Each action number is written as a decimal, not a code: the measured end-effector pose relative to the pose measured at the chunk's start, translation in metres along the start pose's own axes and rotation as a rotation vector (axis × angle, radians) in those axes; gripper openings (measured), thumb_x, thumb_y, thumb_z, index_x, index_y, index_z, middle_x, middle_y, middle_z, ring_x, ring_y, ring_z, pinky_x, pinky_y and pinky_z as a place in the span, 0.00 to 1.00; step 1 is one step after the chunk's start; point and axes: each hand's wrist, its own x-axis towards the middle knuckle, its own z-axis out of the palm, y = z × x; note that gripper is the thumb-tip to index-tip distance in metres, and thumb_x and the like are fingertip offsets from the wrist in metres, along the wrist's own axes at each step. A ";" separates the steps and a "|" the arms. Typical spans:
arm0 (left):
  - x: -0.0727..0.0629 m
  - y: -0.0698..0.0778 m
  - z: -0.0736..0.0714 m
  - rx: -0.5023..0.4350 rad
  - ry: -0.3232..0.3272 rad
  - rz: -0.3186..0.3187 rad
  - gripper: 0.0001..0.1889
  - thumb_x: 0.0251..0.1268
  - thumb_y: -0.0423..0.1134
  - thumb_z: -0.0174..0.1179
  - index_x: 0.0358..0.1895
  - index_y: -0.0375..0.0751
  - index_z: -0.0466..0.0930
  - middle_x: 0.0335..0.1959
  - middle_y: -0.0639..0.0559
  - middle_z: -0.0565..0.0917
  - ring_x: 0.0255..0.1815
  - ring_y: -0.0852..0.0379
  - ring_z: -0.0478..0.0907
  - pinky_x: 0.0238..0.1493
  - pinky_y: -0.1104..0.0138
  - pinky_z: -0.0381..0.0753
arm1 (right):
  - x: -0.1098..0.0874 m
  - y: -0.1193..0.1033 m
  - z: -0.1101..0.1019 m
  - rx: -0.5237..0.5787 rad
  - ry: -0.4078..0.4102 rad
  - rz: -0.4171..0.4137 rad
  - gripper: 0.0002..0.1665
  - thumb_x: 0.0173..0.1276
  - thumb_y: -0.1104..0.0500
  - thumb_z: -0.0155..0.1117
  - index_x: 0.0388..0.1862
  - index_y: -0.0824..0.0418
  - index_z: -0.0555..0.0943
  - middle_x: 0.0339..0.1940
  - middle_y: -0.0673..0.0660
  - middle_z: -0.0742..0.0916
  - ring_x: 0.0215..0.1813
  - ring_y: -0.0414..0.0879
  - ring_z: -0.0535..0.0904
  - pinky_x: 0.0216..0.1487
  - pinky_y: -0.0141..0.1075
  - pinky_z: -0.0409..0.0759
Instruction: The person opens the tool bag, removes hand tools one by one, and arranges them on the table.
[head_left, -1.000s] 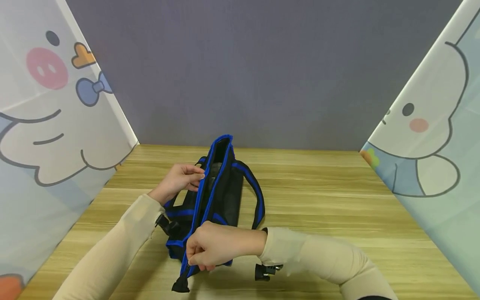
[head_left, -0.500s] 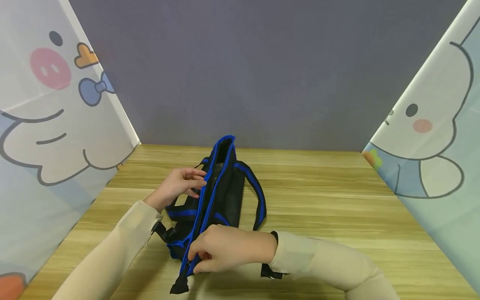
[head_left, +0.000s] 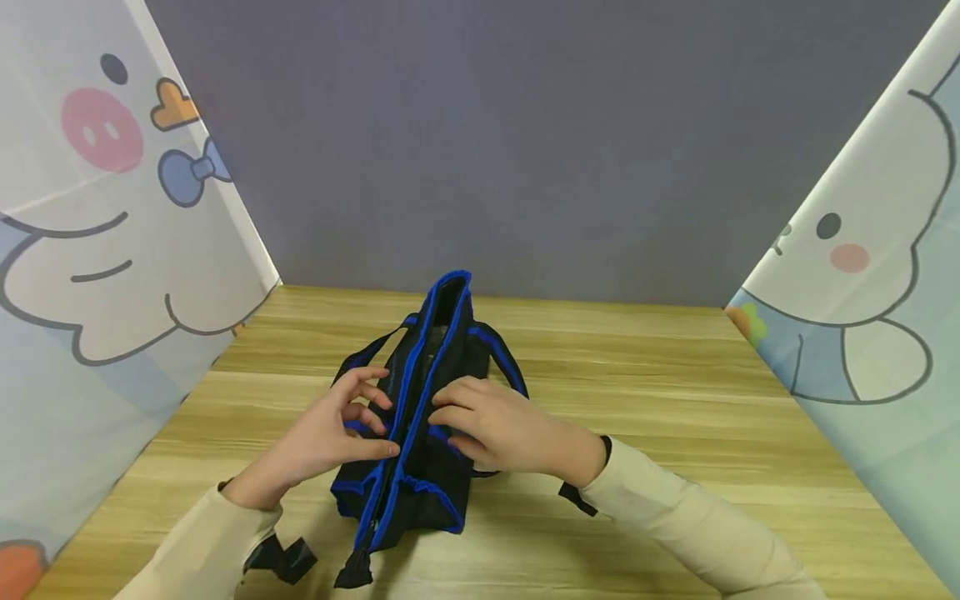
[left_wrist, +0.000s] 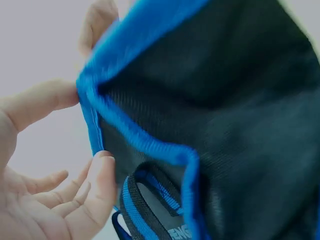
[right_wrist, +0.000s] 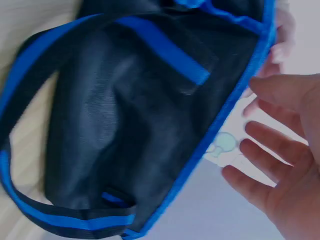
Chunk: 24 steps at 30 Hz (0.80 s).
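A black zip bag (head_left: 435, 492) with blue trim and carry handles stands on the table, its long top opening parted. My left hand (head_left: 322, 433) is at the left side of the opening, fingers spread. In the left wrist view its thumb (left_wrist: 55, 100) and a fingertip touch the blue edge. On the right side my right hand (head_left: 498, 425) has loosely bent fingers near the other edge. The right wrist view shows that hand's thumb at the blue edging and its other fingers apart from the bag. The zip's black end tab (head_left: 355, 569) hangs at the near end.
The wood-grain table (head_left: 637, 392) extends on both sides of the bag. A grey panel (head_left: 480, 150) rises behind it, and cartoon-printed panels (head_left: 892, 333) flank the table. The right handle (right_wrist: 30, 60) loops outward from the bag.
My right hand has left the near end of the zip and moved away from me to the bag's right edge. My left hand has slid nearer along the left edge, its fingers spreading.
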 end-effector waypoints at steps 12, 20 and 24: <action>-0.041 -0.009 0.019 0.089 0.097 0.101 0.20 0.66 0.29 0.64 0.59 0.27 0.76 0.41 0.43 0.84 0.36 0.63 0.81 0.25 0.64 0.86 | 0.000 0.000 0.020 -0.185 -0.082 0.009 0.25 0.66 0.66 0.69 0.61 0.55 0.79 0.61 0.56 0.80 0.70 0.52 0.71 0.74 0.49 0.64; -0.054 -0.026 0.012 -0.025 0.234 0.159 0.23 0.63 0.19 0.60 0.62 0.31 0.75 0.41 0.52 0.84 0.29 0.59 0.81 0.24 0.60 0.86 | -0.015 0.008 0.017 -0.150 -0.011 -0.076 0.19 0.64 0.74 0.66 0.50 0.57 0.78 0.44 0.51 0.81 0.51 0.45 0.79 0.71 0.51 0.68; -0.056 -0.031 0.008 -0.090 0.252 0.215 0.28 0.64 0.16 0.56 0.68 0.34 0.71 0.45 0.56 0.84 0.31 0.59 0.81 0.25 0.60 0.87 | -0.030 0.014 0.014 -0.165 0.008 -0.138 0.18 0.66 0.75 0.62 0.50 0.59 0.77 0.43 0.53 0.80 0.47 0.46 0.79 0.67 0.48 0.74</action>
